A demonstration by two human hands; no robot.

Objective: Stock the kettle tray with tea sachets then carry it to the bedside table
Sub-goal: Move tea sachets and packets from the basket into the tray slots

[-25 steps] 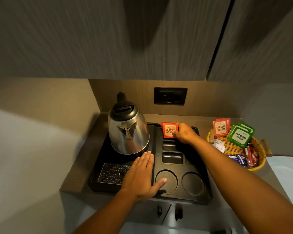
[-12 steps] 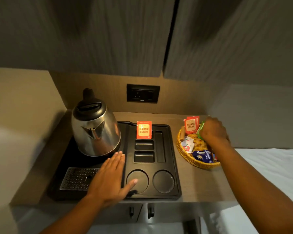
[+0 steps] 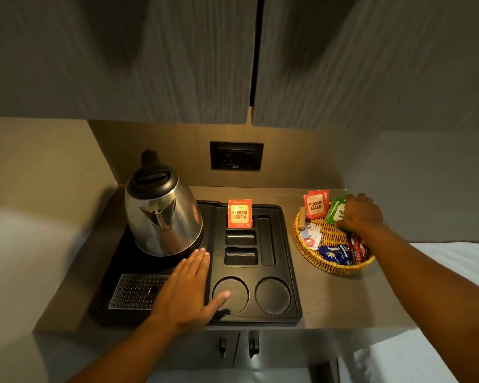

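Now right hand (fingers curled) on green sachet

My right hand covers the right half of the green sachet, so its label reads only in part, and I cannot tell whether my fingers have closed on it. The packets near them in the basket are too small to read. Both my forearms run off the bottom edge.

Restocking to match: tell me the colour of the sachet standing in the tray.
Orange-red Classic Assam sachet, head view.
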